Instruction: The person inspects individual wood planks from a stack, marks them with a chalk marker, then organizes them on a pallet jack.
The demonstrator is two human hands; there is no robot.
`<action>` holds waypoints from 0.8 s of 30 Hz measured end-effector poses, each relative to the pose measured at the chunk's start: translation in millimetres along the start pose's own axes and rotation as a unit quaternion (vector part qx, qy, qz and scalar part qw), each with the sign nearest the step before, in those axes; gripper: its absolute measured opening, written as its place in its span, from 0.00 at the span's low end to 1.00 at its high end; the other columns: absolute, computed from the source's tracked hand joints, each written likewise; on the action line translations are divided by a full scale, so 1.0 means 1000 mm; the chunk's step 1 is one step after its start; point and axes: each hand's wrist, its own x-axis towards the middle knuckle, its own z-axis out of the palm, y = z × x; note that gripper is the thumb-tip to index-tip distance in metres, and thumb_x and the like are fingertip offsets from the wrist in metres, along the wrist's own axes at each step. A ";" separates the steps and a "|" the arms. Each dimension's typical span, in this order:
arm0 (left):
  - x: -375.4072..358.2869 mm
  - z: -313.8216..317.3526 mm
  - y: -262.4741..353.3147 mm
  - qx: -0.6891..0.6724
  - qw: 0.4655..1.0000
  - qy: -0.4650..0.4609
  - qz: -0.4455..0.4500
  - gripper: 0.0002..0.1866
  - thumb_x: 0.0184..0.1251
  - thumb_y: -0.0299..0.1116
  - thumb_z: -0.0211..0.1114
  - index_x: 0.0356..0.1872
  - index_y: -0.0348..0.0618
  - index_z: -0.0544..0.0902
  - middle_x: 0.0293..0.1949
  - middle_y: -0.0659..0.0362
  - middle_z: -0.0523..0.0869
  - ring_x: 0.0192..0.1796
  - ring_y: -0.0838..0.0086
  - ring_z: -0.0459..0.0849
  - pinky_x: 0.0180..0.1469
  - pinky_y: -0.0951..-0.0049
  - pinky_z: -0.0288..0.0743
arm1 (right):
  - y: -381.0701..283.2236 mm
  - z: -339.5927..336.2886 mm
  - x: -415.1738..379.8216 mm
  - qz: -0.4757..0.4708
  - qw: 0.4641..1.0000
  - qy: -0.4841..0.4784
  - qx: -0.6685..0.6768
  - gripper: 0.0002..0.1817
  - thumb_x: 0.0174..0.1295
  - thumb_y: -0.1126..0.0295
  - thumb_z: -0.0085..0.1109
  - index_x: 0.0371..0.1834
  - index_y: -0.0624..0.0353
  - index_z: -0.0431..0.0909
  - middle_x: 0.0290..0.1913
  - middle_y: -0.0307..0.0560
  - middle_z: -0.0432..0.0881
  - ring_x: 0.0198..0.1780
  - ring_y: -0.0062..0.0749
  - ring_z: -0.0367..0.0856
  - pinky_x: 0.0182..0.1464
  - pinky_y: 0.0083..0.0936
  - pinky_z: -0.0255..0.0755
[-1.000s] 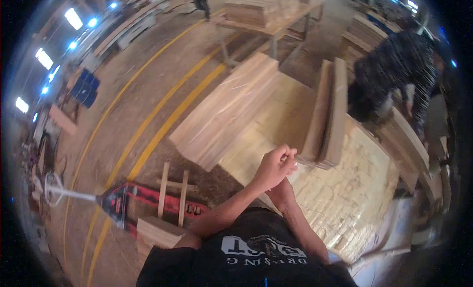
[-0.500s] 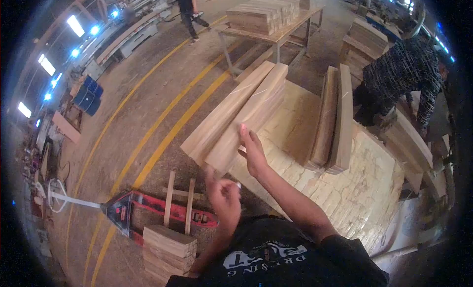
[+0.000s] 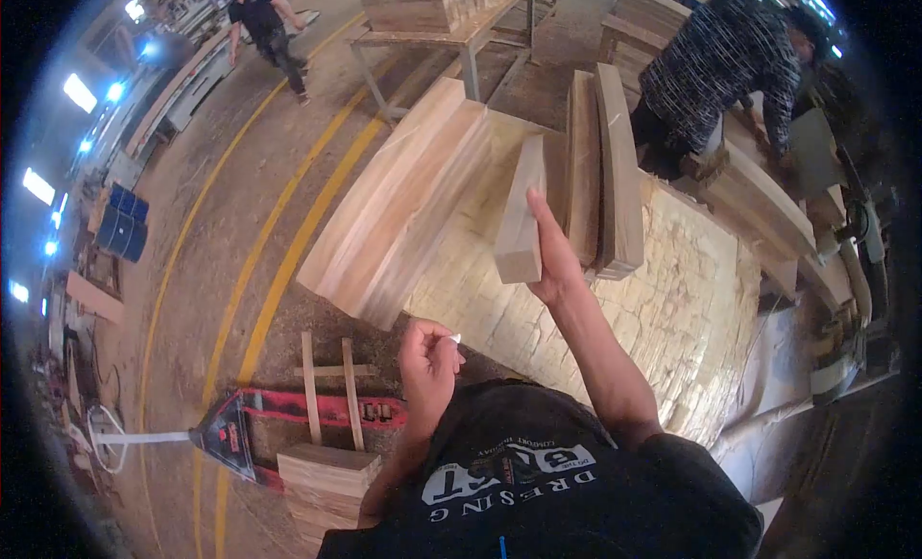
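My right hand (image 3: 557,256) grips a short wooden beam (image 3: 520,223) near its close end, thumb along the top. The beam is tilted and stands apart from the row of wooden beams (image 3: 399,194) on the left. Just right of it are two upright, slightly curved wooden beams (image 3: 618,175), which the held beam partly overlaps in view. My left hand (image 3: 429,362) is closed around a small white piece of chalk (image 3: 455,338), close to the near end of the left row. A worn, yellowish board surface (image 3: 672,309) lies beneath the beams.
A red pallet jack (image 3: 279,405) with stacked wood (image 3: 327,473) is at lower left. A table (image 3: 471,45) bears more wood at the back. A co-worker (image 3: 720,74) bends over curved pieces at right; another person (image 3: 264,26) walks at upper left.
My right hand has moved right, taking a beam from the left row toward the upright beams. My left hand has drawn back from the row's end. The view has shifted.
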 end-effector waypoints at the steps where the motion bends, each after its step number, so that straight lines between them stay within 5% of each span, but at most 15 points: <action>1: 0.001 0.001 -0.005 -0.007 1.000 -0.008 0.012 0.04 0.68 0.16 0.53 0.36 0.38 0.72 0.26 0.62 0.75 0.23 0.83 0.73 0.29 0.79 0.74 | 0.000 -0.003 0.005 -0.024 1.000 -0.008 -0.014 0.35 0.69 0.44 0.55 0.70 0.56 0.63 0.60 0.44 0.74 0.60 0.35 0.74 0.60 0.34 0.71; 11: 0.000 0.016 -0.011 -0.020 0.998 -0.061 0.017 0.05 0.68 0.17 0.57 0.39 0.37 0.72 0.29 0.61 0.77 0.25 0.82 0.76 0.30 0.79 0.73 | -0.021 -0.002 -0.002 -0.005 0.997 -0.012 0.073 0.26 0.70 0.46 0.54 0.62 0.50 0.71 0.51 0.40 0.79 0.53 0.33 0.78 0.53 0.33 0.74; 14: -0.001 0.020 -0.008 -0.012 0.998 -0.049 0.029 0.05 0.67 0.17 0.57 0.39 0.37 0.72 0.29 0.62 0.77 0.25 0.82 0.76 0.30 0.80 0.73 | -0.018 0.001 -0.008 -0.016 0.993 0.018 0.116 0.24 0.66 0.51 0.60 0.55 0.56 0.74 0.43 0.41 0.78 0.41 0.28 0.80 0.42 0.27 0.80; 19: 0.001 0.022 -0.002 -0.011 0.998 -0.047 0.050 0.06 0.67 0.17 0.59 0.39 0.38 0.73 0.29 0.62 0.77 0.26 0.82 0.77 0.30 0.80 0.72 | 0.022 -0.016 -0.002 0.020 0.922 -0.025 0.386 0.22 0.58 0.60 0.61 0.47 0.65 0.72 0.39 0.46 0.75 0.38 0.31 0.79 0.41 0.25 0.82; 24: 0.004 0.017 -0.002 0.029 0.998 -0.032 0.039 0.07 0.64 0.19 0.65 0.38 0.39 0.77 0.27 0.60 0.80 0.26 0.78 0.80 0.28 0.76 0.74 | 0.024 0.006 -0.012 0.011 0.964 0.071 0.257 0.18 0.60 0.58 0.59 0.45 0.61 0.73 0.38 0.46 0.77 0.34 0.34 0.79 0.36 0.28 0.80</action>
